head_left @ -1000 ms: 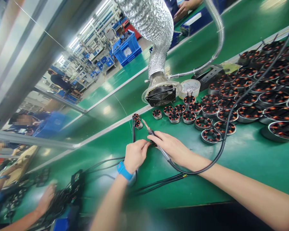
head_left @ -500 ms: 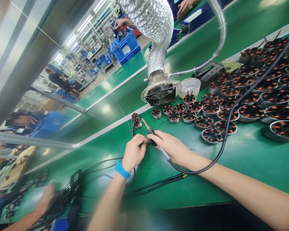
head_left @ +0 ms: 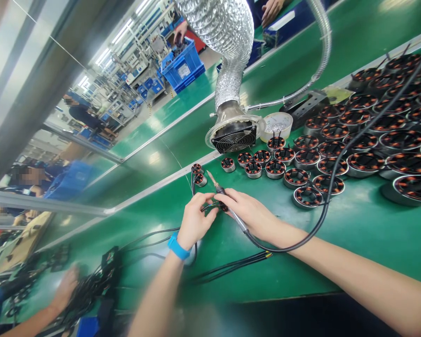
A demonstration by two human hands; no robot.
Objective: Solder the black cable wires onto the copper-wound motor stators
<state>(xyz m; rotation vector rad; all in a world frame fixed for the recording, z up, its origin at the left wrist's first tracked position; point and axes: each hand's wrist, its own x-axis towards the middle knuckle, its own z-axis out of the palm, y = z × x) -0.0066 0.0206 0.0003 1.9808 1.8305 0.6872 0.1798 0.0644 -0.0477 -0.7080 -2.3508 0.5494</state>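
A soldering iron [head_left: 235, 216] lies in my right hand [head_left: 254, 216], its bare tip pointing up and away to the left. The same hand grips a small motor stator [head_left: 223, 206], mostly hidden behind the fingers. My left hand [head_left: 195, 219], with a blue band on its wrist, is curled beside the stator around a thin black cable [head_left: 207, 206]. Its thumb and forefinger are slightly parted, with the cable between them. Just beyond the hands, two small stators [head_left: 199, 179] with black cables stand close together.
Many stators with copper windings [head_left: 296, 178] fill the right side of the green bench [head_left: 358, 252]. A fume extractor fan [head_left: 234, 138] hangs over the back edge, near a white bowl [head_left: 277, 127]. Loose black cables [head_left: 231, 267] lie in front. A co-worker's hand [head_left: 66, 288] is at left.
The thumb of my left hand has moved away from its forefinger, loosening the pinch at the cable. My right hand, with the iron and stator, has barely shifted.
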